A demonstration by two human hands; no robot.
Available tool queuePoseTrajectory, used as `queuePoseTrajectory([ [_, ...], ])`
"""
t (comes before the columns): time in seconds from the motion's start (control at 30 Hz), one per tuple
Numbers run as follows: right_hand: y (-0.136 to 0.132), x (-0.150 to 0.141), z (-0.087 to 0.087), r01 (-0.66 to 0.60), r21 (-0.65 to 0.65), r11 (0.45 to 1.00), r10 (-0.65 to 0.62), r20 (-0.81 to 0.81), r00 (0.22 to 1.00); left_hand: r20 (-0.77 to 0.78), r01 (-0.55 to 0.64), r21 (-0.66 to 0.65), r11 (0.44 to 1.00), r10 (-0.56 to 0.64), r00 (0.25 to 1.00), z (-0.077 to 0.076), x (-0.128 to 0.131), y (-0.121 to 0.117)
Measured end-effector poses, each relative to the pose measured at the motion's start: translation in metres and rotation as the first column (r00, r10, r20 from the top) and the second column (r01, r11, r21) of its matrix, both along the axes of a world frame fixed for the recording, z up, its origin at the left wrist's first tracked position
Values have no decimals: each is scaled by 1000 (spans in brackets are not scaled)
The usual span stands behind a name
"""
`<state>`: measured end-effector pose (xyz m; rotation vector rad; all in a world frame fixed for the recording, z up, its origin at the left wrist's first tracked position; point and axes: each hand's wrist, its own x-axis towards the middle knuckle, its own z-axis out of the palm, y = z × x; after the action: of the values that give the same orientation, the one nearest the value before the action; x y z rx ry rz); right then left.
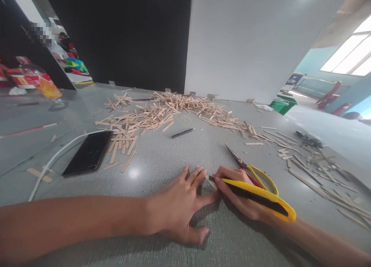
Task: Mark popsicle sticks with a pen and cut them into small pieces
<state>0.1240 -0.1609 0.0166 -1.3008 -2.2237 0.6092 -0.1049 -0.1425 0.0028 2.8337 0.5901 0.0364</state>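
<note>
Clearly, in the head view, the right grip (pixel 239 190) is clenched around a yellow-and-black utility knife (pixel 257 198), its tip at a small wooden strip (pixel 211 183) just left of that grip. The left grip (pixel 179 199) is released, fingers spread, fingertips at the strip. Scissors (pixel 239 160) lie just beyond the right grip on the tabletop (pixel 156 155); a pen (pixel 183 133) and piled sticks (pixel 191 102) lie farther ahead.

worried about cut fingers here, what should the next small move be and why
I'd probably ease the left hand slightly back from the front end of the yellow cutter before any cut: the right hand grips the cutter with that end very close to the left fingers, at a small wooden strip.
</note>
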Motion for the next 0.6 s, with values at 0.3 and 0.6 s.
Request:
queuePoseTrajectory([
  [0.3, 0, -1, -6, 30, -6, 1000, -30, -46, 998, 8, -3, 38, 999, 3, 1000, -4, 0, -1],
  [0.6, 2, 2, -11, 35, -60, 998, -40, -79, 996, 22, 0, 32, 999, -1, 1000, -5, -1, 0],
])
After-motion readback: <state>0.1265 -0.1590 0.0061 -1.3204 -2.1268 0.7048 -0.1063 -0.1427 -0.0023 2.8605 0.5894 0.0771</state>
